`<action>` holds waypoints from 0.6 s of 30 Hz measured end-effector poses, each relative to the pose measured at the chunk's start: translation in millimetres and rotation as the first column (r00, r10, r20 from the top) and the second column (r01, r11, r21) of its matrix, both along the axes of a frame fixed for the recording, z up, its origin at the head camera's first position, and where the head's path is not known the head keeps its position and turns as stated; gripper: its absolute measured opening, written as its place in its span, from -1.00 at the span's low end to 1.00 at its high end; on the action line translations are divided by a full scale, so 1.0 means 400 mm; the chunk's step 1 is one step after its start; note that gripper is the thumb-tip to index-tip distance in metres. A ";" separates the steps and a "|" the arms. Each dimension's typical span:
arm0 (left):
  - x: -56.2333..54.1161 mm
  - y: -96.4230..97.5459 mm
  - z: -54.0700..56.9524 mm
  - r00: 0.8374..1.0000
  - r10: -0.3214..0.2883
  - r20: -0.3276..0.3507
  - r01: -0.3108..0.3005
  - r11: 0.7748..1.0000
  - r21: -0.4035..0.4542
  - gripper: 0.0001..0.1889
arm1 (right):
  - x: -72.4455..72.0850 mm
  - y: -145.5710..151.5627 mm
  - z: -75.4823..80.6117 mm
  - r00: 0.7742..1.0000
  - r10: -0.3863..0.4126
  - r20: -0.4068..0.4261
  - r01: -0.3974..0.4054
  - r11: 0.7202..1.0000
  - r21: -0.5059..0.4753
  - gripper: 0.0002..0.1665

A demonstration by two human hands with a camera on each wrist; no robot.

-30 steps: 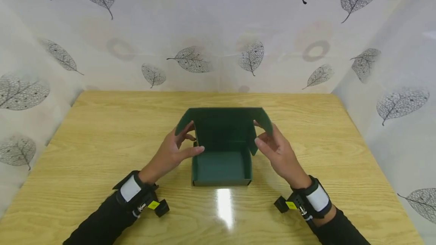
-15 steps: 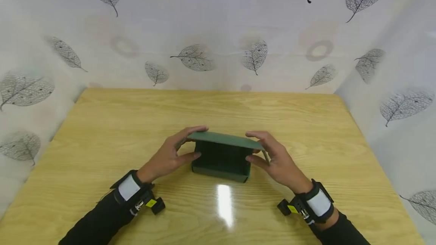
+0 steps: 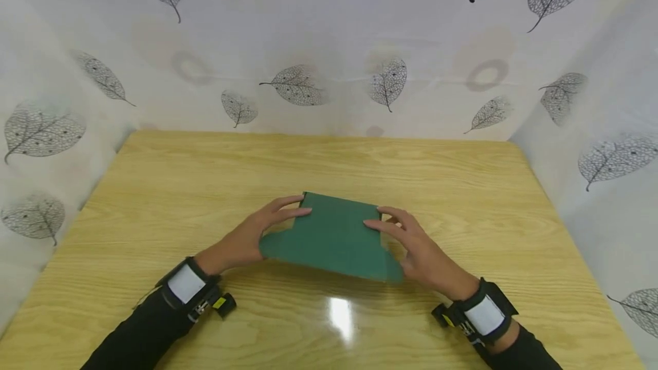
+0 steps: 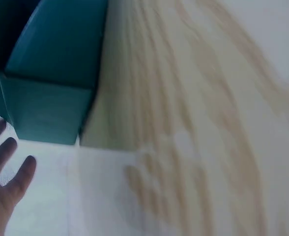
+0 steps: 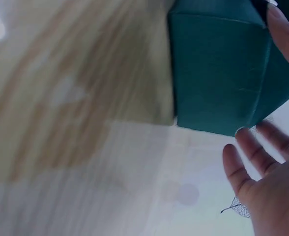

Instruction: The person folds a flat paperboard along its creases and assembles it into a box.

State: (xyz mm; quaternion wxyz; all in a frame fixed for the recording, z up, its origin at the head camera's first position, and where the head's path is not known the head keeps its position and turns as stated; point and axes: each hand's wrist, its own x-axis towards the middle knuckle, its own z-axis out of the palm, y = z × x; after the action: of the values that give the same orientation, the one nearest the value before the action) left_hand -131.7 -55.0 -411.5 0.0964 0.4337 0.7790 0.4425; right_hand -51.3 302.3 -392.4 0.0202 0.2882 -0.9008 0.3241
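A green cardboard mailer box (image 3: pixel 336 227) sits on the table, its lid folded over toward me and the front flap jutting out with a wing at each end. My left hand (image 3: pixel 247 241) holds the lid's left side, fingertips on top and the thumb hidden beneath. On the right side my right hand (image 3: pixel 424 250) holds the lid likewise, index finger laid across its top. In the left wrist view the box's side wall (image 4: pixel 46 108) shows, with spread fingers (image 4: pixel 16 182) near it. The right wrist view shows the opposite side wall (image 5: pixel 218 73) and the thumb (image 5: pixel 284 37) at its upper edge.
The wood-grain table (image 3: pixel 205 170) extends around the box. Behind and at both sides hangs a pale curtain (image 3: pixel 329 27) printed with leaves. A wrist camera (image 3: pixel 223 304) on a strap sits by each hand, close above the tabletop.
The lid has swung from upright down toward me, so the box's inside is now covered. Both hands moved with it, and the box has turned slightly, its right side nearer me.
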 end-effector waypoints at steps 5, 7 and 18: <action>-0.003 -0.022 -0.012 1.000 -0.026 0.008 0.027 0.994 -0.106 -0.09 | 0.006 0.012 -0.012 0.999 -0.001 0.049 -0.001 1.000 0.028 0.26; -0.004 -0.028 -0.013 1.000 -0.030 -0.008 0.029 0.989 -0.143 -0.06 | 0.006 0.015 -0.015 0.999 -0.001 0.044 -0.002 0.999 0.055 0.25; -0.015 -0.042 0.019 0.905 -0.165 -0.392 -0.017 0.907 -0.422 0.09 | -0.008 0.022 -0.016 1.000 0.018 0.009 -0.019 0.985 0.174 0.05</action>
State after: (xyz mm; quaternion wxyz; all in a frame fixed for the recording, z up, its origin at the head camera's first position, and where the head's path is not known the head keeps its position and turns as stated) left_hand -137.8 -71.7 -403.8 0.0340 0.5179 0.8398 0.1590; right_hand -54.7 311.3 -398.8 -0.0113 0.2961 -0.9230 0.2456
